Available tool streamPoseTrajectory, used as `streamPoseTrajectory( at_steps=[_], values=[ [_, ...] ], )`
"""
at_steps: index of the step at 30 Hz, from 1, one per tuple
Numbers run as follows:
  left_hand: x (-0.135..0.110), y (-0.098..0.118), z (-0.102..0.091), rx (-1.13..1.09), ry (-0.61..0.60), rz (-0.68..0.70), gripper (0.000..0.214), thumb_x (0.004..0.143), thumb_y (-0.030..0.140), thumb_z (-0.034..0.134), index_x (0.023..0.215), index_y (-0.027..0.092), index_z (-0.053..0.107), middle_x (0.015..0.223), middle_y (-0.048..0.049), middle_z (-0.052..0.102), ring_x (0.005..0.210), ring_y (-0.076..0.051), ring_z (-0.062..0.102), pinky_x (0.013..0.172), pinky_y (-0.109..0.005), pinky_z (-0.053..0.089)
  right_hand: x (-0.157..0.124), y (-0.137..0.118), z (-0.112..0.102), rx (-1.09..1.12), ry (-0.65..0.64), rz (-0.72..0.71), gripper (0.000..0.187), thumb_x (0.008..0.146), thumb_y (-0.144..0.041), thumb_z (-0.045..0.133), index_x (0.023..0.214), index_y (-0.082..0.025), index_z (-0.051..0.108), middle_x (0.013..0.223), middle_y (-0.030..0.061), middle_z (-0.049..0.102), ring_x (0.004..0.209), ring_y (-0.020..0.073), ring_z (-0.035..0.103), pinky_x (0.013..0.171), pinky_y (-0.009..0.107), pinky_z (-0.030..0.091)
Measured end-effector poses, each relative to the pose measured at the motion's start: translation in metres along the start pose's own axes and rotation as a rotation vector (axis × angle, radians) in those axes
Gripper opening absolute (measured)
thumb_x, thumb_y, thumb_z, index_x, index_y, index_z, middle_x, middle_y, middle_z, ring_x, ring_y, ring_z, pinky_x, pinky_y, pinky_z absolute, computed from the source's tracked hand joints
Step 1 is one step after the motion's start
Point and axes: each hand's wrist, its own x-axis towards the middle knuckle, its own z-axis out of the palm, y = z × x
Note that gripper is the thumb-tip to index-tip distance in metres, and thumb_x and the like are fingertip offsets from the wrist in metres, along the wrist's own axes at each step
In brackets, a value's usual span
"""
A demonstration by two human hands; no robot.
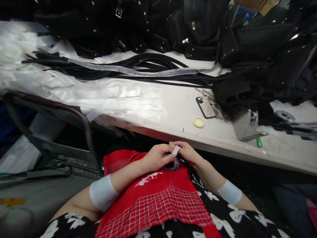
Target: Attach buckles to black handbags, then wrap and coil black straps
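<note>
Close in front of my body, my left hand (158, 157) and my right hand (188, 153) meet above the red apron (151, 195). A small white rectangular piece (176, 150) lies between them, pinched by the fingers of both hands. Behind it shows a bit of something tan (171, 144), partly covered by the fingers. Below the left fingers rests a purplish, see-through rounded thing (174, 164), perhaps a tape roll; its kind is not clear. Both hands are closed.
A white table (173, 109) runs across, holding a phone (206, 107), a yellow tape roll (198, 122), a tape dispenser (247, 125), black straps (153, 64) and white wrapping sheets (119, 96). Black bags (160, 26) pile up behind. A metal frame (86, 132) stands at left.
</note>
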Motion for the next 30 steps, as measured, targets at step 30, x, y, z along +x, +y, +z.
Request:
streamPoseTrajectory(
  at_steps=[30],
  values=[
    [-0.001,0.008,0.012,0.060,0.163,-0.114,0.030,0.079,0.033,0.066,0.103,0.019,0.055,0.098,-0.0073,0.065,0.090,-0.022,0.062,0.081,-0.033,0.048,-0.023,-0.015,-0.019,-0.196,-0.071,-0.108,0.027,0.071,-0.040,0.074,0.079,-0.013,0.074,0.077,0.0062,0.074,0.070,0.0186,0.067,0.073,0.032,0.054]
  ],
)
